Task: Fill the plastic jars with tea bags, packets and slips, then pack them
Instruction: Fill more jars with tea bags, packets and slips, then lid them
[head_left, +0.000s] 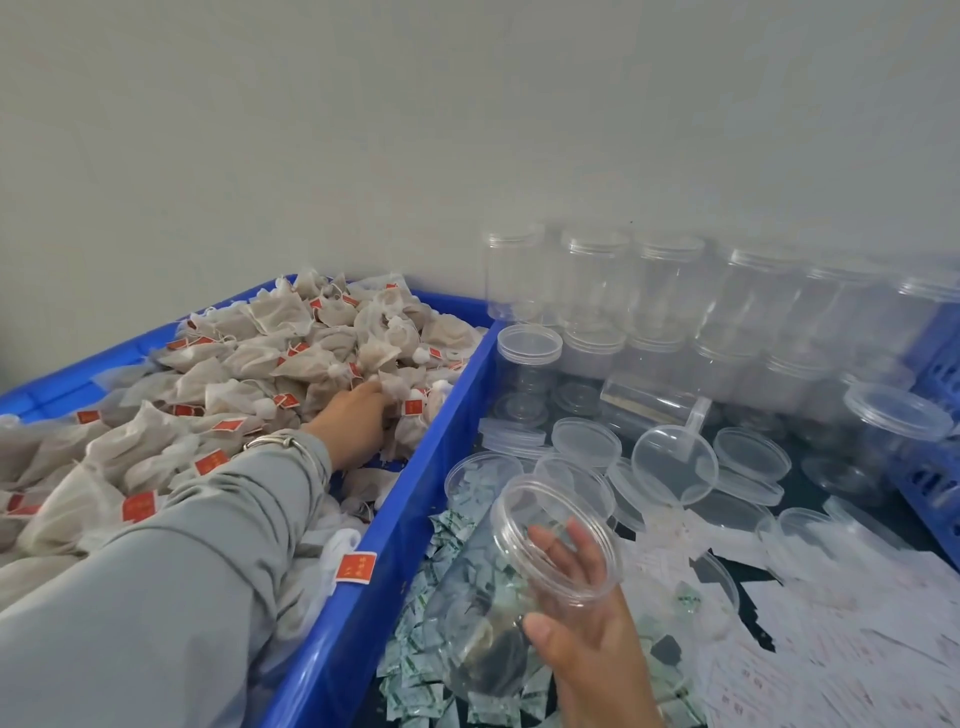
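- The left hand (363, 410) reaches into the heap of tea bags (291, 358), fingers curled down among them and closing on 1 or more bags; exactly what they pinch cannot be told.
- A silver bracelet (278, 442) sits at that wrist, above a grey sleeve (171, 561).
- The right hand (582, 613) grips an open clear jar (524, 577), thumb on the near side, fingers wrapped round the far wall just below the rim and seen through the plastic.
- The jar is tilted, its mouth pointing up and away, held above the packets (431, 613); its lower part is blurred.
- The tea bags, pale with red tags, fill a blue crate (415, 483) on the left.
- The white-and-green packets lie just right of the crate wall, under the jar.
- Printed slips (841, 639) are spread at the lower right.
- Loose lids (750, 454) and a clear scoop (675, 462) lie beyond the jar.
- Lidded empty jars (670, 291) stand in rows against the wall.
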